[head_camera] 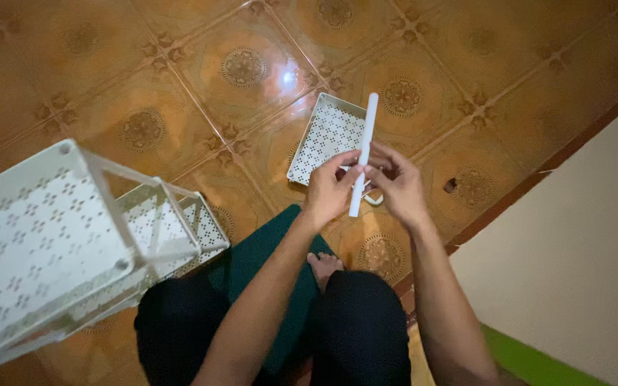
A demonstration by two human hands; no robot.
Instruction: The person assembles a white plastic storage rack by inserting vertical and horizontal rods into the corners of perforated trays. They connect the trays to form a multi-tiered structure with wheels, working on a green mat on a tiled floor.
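A slim white plastic tube (363,151) stands nearly upright, tilted slightly right at the top, held near its lower half between both hands above a perforated white shelf tray (327,136) lying flat on the floor.

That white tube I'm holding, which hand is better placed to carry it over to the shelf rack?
Probably the left hand: it already grips the white tube and is on the same side as the shelf rack. The right hand would need to cross over.
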